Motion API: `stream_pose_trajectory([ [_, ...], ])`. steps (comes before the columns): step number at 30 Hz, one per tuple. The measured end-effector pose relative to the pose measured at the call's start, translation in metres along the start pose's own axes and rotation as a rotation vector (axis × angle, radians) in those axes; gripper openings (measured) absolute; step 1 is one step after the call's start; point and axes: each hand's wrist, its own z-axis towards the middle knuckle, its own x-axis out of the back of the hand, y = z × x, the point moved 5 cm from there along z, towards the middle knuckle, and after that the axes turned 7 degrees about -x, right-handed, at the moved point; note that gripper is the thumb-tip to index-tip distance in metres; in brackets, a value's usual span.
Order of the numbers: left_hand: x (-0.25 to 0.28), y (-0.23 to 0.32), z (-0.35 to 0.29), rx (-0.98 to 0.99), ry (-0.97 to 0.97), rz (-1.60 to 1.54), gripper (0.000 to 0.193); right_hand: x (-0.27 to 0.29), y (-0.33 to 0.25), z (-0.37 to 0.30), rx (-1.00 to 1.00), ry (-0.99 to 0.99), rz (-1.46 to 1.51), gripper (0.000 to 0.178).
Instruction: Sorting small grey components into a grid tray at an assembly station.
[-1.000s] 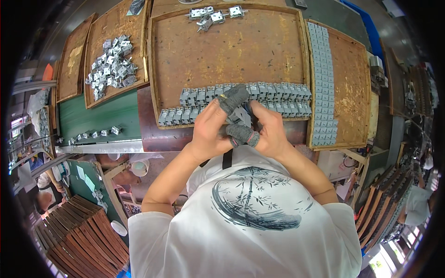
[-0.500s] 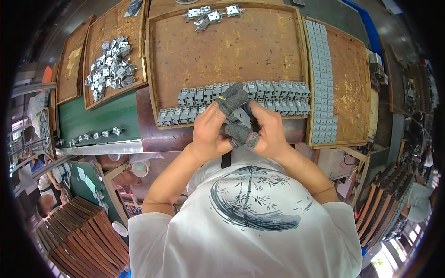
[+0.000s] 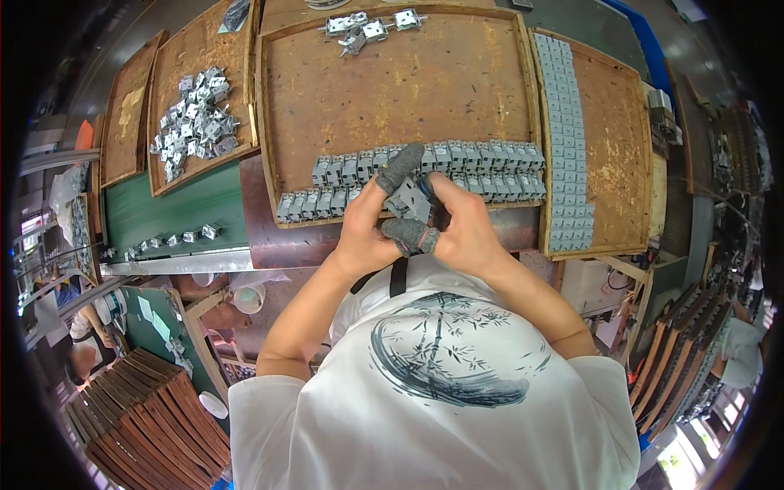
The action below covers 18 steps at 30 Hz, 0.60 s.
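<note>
Between my two hands, just over the near edge of the large wooden tray (image 3: 392, 90), is a small grey metal box-shaped part (image 3: 408, 202). My left hand (image 3: 365, 229) has its fingers closed on the part's left side, and my right hand (image 3: 467, 224) grips it from the right. Grey knitted covers wrap some of the fingertips and hide part of the metal. Beyond the hands, two rows of similar metal parts (image 3: 498, 155) stand along the tray's near side; my hands cover the middle of these rows.
A few loose silver parts (image 3: 359, 31) lie at the tray's far edge. To the left, another tray holds a heap of metal parts (image 3: 196, 122). Several parts (image 3: 189, 237) sit on a green surface. At right, a tray carries tight columns of grey parts (image 3: 563, 147).
Both hands have shifted slightly left, keeping the metal part between them. The part has turned, and more of its flat grey face shows now.
</note>
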Motion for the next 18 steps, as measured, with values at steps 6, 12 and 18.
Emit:
stream_pose_trajectory([
  [6, -0.001, -0.001, -0.001, -0.002, 0.044, -0.007, 0.083, -0.003, 0.003, -0.004, 0.02, 0.076, 0.043, 0.037],
  [12, 0.001, 0.017, 0.0, -0.11, 0.054, 0.23, 0.074, 0.0, -0.002, -0.005, 0.074, 0.079, 0.061, 0.033],
  [18, 0.005, 0.027, 0.009, -0.214, 0.016, 0.164, 0.07, -0.005, -0.001, -0.006, 0.034, 0.027, 0.055, 0.039],
])
